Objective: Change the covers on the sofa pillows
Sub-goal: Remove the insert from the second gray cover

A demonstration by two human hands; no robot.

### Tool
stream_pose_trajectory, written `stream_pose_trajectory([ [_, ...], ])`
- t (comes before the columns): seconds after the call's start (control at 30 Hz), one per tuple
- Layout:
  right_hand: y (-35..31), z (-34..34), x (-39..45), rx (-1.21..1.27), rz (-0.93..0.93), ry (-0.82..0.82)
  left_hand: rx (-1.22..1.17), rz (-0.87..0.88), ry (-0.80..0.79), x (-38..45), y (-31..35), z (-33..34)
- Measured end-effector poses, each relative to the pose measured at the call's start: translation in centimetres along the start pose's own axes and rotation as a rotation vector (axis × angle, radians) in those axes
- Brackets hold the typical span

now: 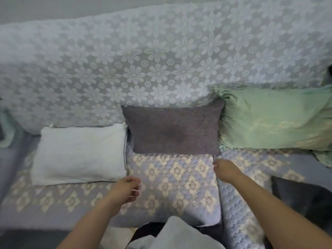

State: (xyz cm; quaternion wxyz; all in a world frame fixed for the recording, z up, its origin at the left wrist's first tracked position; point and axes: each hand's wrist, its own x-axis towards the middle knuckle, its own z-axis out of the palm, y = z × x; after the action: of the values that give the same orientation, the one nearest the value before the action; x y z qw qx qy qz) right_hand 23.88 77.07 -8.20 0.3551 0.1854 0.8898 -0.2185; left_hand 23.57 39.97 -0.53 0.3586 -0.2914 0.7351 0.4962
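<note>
From the head camera, looking down over the sofa, three pillows stood in a row against the flower-patterned backrest throw (143, 65). The white textured rectangular pillow (79, 155) lay at the left, the grey-purple fabric pillow (174, 128) stood in the middle, and the pale green satin pillow (276, 119) leaned at the right, its near corner just beside the grey one. Under them ran the quilted lilac seat cover with cream diamonds (172, 184).

The grey-purple pillow looked soft and light, a thing that would squash rather than resist; its woven cover seemed grippy, not slick. Best taken, I'd say, at the two lower corners or along the side seams, where the cloth bunches easily. The green one looked slipperier.

And the hands: both arms reached forward from the near edge. The left hand (125, 190) hovered over the seat just right of the white pillow's near corner, its fingers (134, 180) loosely curled and holding nothing. The right hand (226, 168) hung just below the grey pillow's lower right corner, fingers (215, 164) loosely bent, apparently not touching it, though blur made contact hard to judge.

A pale folded cloth (177, 234) lay nearest the camera, perhaps a fresh cover.
</note>
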Motion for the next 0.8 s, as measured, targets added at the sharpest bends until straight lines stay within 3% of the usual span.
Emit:
stream_pose_trajectory([
  [0.17, -15.4, -4.5, 8.6, -0.162, -0.273, 0.033, -0.024, -0.038, 0.073, 3.9, -0.1, -8.1],
  [0.27, -22.3, -7.5, 14.9, -0.218, -0.312, 0.216, -0.011, -0.055, 0.113, 6.3, -0.2, -12.4],
  [0.33, -24.8, -8.2, 19.3, -0.241, -0.240, 0.236, -0.035, -0.061, 0.123, 7.5, -0.6, -14.8],
  [0.47, -25.7, -3.8, 20.5, -0.450, -0.063, 0.156, -0.126, -0.062, 0.163, 8.8, -1.0, -17.4],
  [0.53, -24.8, -0.1, 18.1, -0.538, -0.146, 0.282, -0.180, -0.089, 0.134, 9.1, -0.8, -17.2],
  [0.67, -21.5, 3.5, 9.9, -0.595, -0.271, 0.261, -0.209, -0.113, -0.029, 8.6, -0.2, -15.5],
  [0.73, -18.8, 4.5, 4.9, -0.563, -0.358, 0.313, -0.173, -0.014, -0.067, 8.3, 0.6, -14.4],
  [0.8, -16.1, 4.4, 0.7, -0.531, -0.445, 0.415, -0.036, 0.199, -0.052, 7.7, 2.0, -13.3],
])
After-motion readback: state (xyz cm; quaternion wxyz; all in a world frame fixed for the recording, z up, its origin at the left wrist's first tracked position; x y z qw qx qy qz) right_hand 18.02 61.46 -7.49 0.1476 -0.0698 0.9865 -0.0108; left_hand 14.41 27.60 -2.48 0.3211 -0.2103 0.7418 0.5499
